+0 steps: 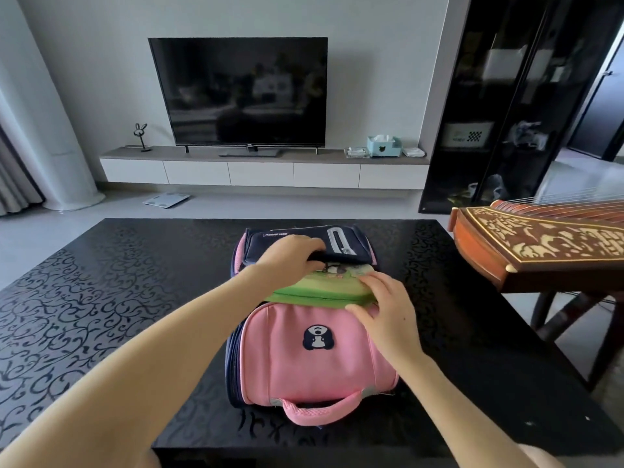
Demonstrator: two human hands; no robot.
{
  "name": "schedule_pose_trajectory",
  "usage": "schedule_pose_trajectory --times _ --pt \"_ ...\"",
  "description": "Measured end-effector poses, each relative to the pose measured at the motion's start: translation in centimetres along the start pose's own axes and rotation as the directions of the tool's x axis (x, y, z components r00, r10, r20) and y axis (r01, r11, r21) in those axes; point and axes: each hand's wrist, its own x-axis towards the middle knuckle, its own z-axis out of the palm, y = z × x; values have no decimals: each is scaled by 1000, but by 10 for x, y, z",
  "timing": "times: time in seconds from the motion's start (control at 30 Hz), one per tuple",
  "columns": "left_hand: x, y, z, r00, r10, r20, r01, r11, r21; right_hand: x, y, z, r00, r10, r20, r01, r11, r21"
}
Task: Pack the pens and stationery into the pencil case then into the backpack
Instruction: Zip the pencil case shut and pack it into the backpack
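Observation:
A pink backpack (pixel 314 352) with a panda patch lies flat on the black table (pixel 101 292), its handle toward me. Its navy flap (pixel 304 239) is lifted at the far end. A green pencil case (pixel 317 287) sticks partway out of the opening between the flap and the pink front. My left hand (pixel 290 256) grips the edge of the navy flap, fingers curled over it and holding it up. My right hand (pixel 385 305) rests with spread fingers on the near right corner of the pencil case and the backpack's edge. No loose pens are visible.
A wooden zither (pixel 540 244) on a stand sits close to the table's right edge. Beyond the table are a TV (pixel 239 92) on a low white cabinet, a tissue box (pixel 383 146), a scale on the floor and a dark glass cabinet (pixel 506 103).

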Motion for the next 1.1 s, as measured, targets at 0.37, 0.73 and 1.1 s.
schedule_pose_trajectory --times 0.37,0.73,1.1 --pt "33 33 22 994 -23 102 18 999 47 21 1 21 958 286 6 -278 924 261" --pt "-1 12 14 998 24 53 -20 996 -85 38 2 18 985 87 -146 -114 975 -188" --pt "-60 -79 21 998 -42 52 42 999 -16 78 -43 63 935 -275 222 324 919 -223"
